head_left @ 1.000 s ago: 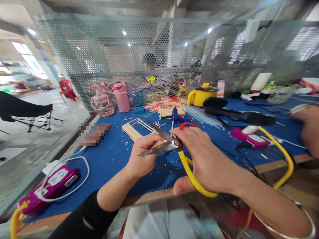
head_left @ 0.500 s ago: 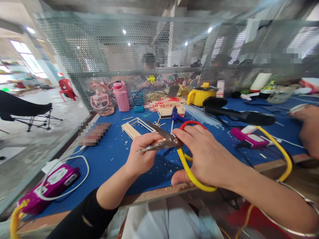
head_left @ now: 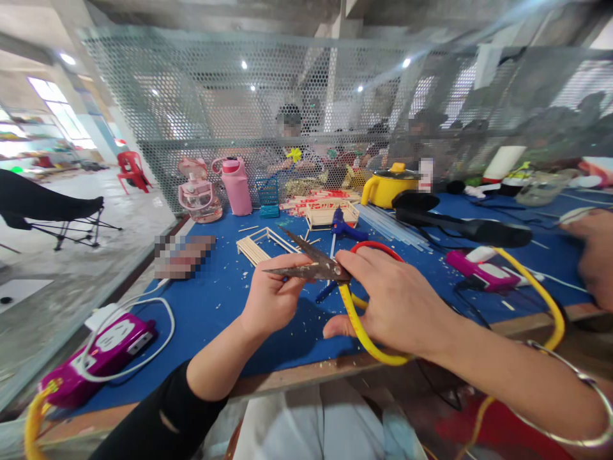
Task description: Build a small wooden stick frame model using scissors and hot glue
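My right hand [head_left: 402, 297] grips a pair of scissors [head_left: 337, 272] with rusty blades and red and yellow handles. The blades stand apart, pointing left. My left hand [head_left: 272, 297] is closed in a pinch between and behind the blades; whatever its fingertips hold is hidden. Just beyond it, on the blue tabletop [head_left: 201, 332], lies a small frame of thin wooden sticks [head_left: 253, 252]. A blue glue gun [head_left: 341, 223] rests behind the scissors, partly covered by them. Further back is a second stick-built piece [head_left: 322, 221].
Pink bottle [head_left: 236, 188], clear jug [head_left: 199, 195] and yellow pot [head_left: 390, 186] stand before a perforated metal screen [head_left: 201, 96]. Clear glue sticks [head_left: 390, 225] lie near the pot. Purple power strips [head_left: 129, 338] sit left and right. Another person's hand [head_left: 596, 255] is at far right.
The scissors' lower blade has swung up, so the gap between the blades is a little narrower. My left fingers stay pinched beside them. The view has shifted slightly.
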